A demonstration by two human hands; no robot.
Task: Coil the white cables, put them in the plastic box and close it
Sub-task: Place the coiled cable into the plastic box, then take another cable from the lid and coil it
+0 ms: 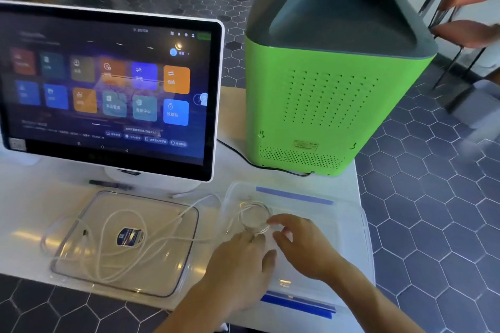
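Observation:
A clear plastic box (pixel 349 227) with blue latches stands open at the table's right front. Inside it lies a small coiled white cable (pixel 253 215). My left hand (pixel 240 265) rests at the box's left edge with its fingertips on the coil's lower side. My right hand (pixel 300 240) reaches into the box, and its fingers pinch the coil's right side. The box's clear lid (pixel 81 273), with a blue sticker, lies flat to the left. A long loose white cable (pixel 113 246) sprawls in loops across the lid.
A white-framed touchscreen monitor (pixel 108 89) stands behind the lid. A green and grey machine (pixel 330 94) stands behind the box, with a black cord running along the table. A dark pen (pixel 108 184) lies by the monitor's base. The table's right edge runs beside the box.

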